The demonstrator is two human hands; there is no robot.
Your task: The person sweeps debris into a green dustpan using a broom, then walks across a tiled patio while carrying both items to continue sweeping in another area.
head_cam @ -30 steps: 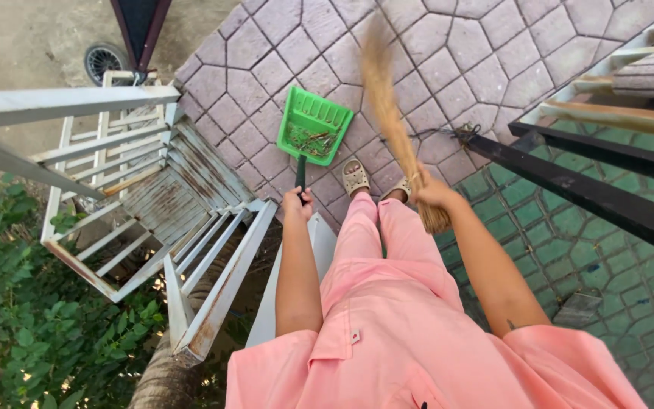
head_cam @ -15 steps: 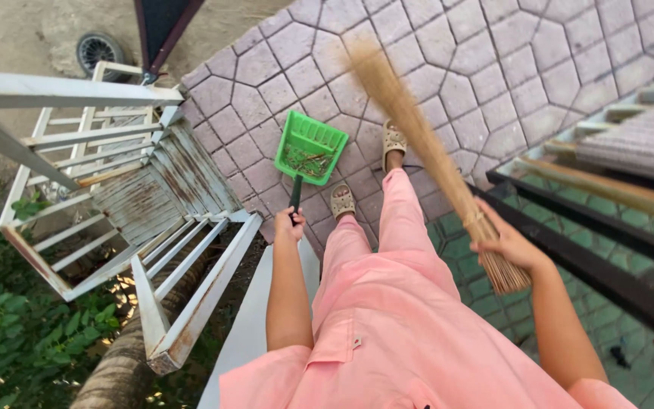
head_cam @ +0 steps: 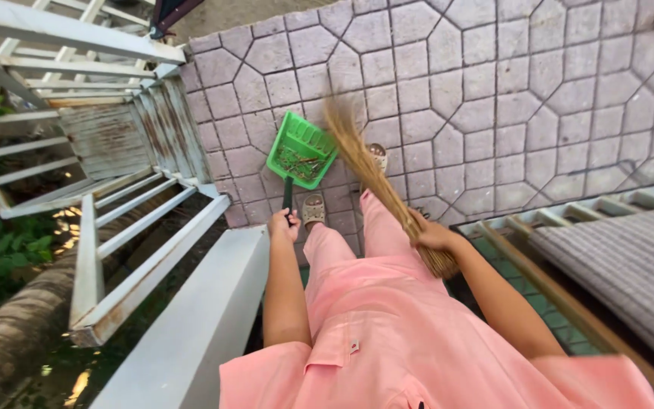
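Right hand (head_cam: 431,235) gripping straw broom (head_cam: 372,178) swung back inward to 12 o'clock, left hand (head_cam: 282,225) clutching ribbed green plastic dustpan (head_cam: 301,149).

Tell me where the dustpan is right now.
In the head view, the green dustpan sits left of centre over the paving, held by its handle in the left hand, with the broom bristles just to its right.

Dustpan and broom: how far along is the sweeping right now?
Done: the green dustpan already holds a small heap of dry twigs and debris. In hand: the left hand grips the dustpan's dark handle, holding it above the paving; the right hand holds the straw broom, bristles beside the pan. Left: the pan is not yet emptied. The visible pavers look mostly clean, though small litter would be hard to spot.
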